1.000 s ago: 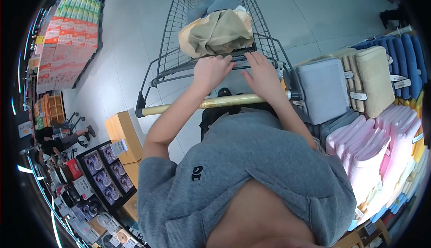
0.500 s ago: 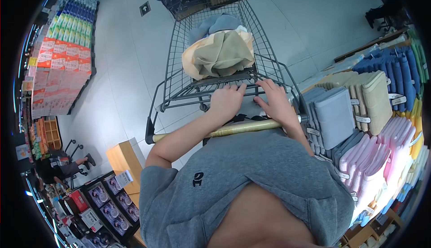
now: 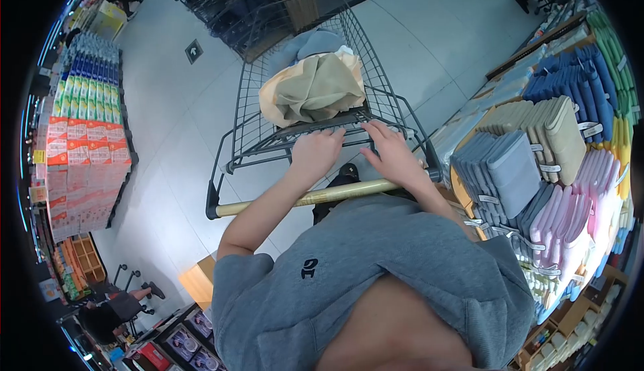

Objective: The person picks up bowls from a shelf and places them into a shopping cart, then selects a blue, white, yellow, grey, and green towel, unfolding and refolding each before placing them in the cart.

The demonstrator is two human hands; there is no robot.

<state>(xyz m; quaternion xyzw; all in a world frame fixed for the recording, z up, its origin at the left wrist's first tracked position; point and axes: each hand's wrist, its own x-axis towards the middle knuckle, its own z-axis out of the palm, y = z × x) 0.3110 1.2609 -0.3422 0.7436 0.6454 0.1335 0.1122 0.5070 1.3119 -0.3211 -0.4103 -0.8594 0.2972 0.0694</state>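
A wire shopping cart [image 3: 235,113] stands in front of me, its yellowish handle bar [image 3: 308,198] close to my body. Inside it lies a cream and olive cloth bundle [image 3: 314,89], with a blue-grey item [image 3: 315,43] behind it. My left hand [image 3: 317,151] rests over the cart's near rim, fingertips curled down on the wire edge. Beside it, my right hand [image 3: 392,153] reaches over the same rim with its thumb apart from its fingers. Both forearms cross above the handle bar.
Stacked folded towels [image 3: 500,176] line the right side near the cart. On the left stand piled red and white boxes [image 3: 87,149]. A person [image 3: 111,314] is at the lower left, others at the top corners. Dark shelving [image 3: 225,9] stands ahead.
The surroundings have shifted: the left boxes and floor sign sit lower, and the towels have moved slightly. A black shoe now shows beneath the handle. Both hands keep their places on the cart.
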